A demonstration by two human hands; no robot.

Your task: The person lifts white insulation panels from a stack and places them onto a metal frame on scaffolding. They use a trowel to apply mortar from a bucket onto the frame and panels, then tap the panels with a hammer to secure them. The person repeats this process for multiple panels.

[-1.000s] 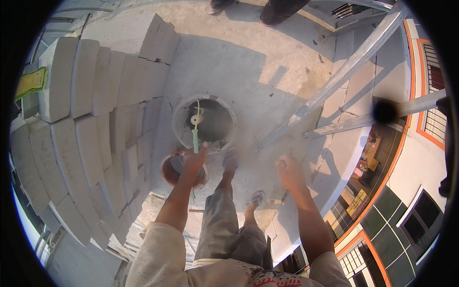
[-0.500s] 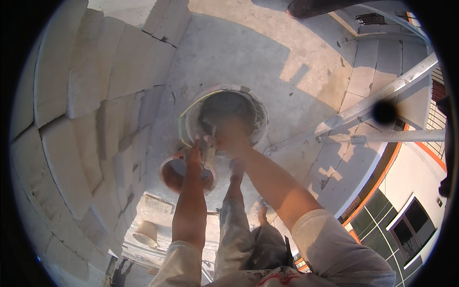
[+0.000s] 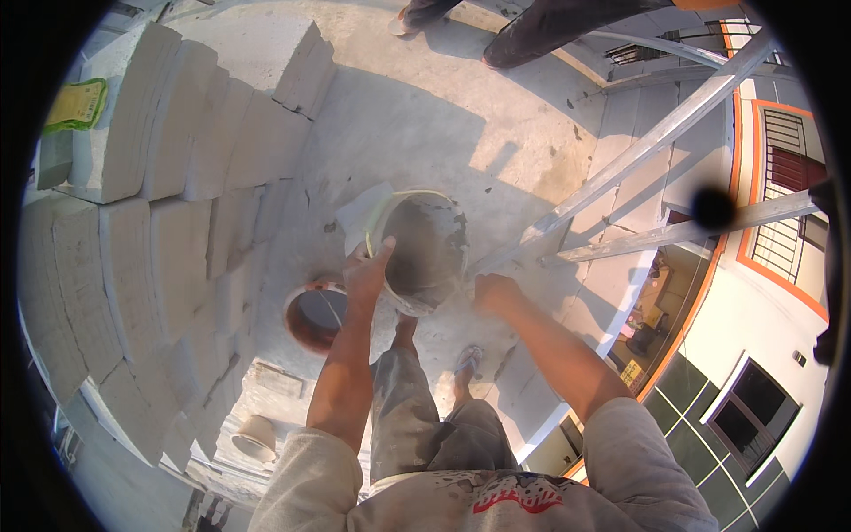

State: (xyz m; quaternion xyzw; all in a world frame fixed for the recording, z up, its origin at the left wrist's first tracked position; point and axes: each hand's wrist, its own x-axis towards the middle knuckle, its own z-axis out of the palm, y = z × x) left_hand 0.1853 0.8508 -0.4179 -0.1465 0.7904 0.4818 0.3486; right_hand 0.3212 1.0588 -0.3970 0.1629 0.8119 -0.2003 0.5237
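While the left hand [image 3: 366, 271] grips the bucket [image 3: 431, 250] by its left rim, the curled right hand [image 3: 498, 294] is just past its right side.

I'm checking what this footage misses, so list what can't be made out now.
All in the head view:
Left hand: most fingers, hidden by its own back.
Right hand: its palm side, hidden by the back of the hand.
Bucket: its bottom, blurred and shaded.
Brown bucket: right side, hidden by the left forearm.
Other person: upper body, cut off by the top edge.
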